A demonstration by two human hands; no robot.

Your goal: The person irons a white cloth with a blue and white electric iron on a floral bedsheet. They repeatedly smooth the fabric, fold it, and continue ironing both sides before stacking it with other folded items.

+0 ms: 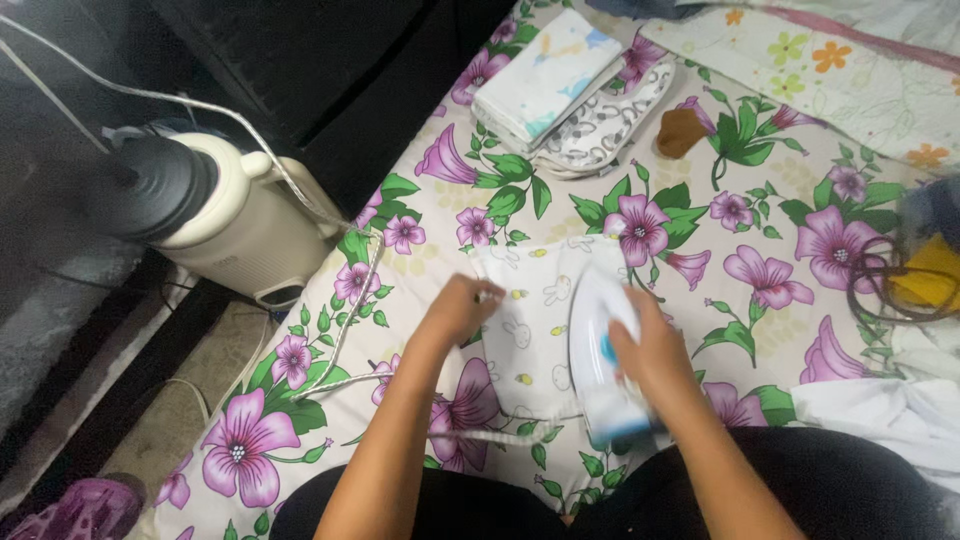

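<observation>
Right hand (655, 345) — fingers closed round the handle of a white-and-blue iron (600, 355), its sole on a small white bunny-print cloth (530, 320) | left hand (460, 305) — fingers pressing the cloth's left edge flat | cloth lies on the floral bedsheet (760, 240) | folded cloths (560, 85) beyond.

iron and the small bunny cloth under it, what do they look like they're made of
The iron, held by the right hand, looks like smooth hard plastic: white and blue, slightly glossy. The bunny cloth, held flat by the left hand, looks like thin matte woven fabric, probably cotton; it lies soft and flat.
</observation>
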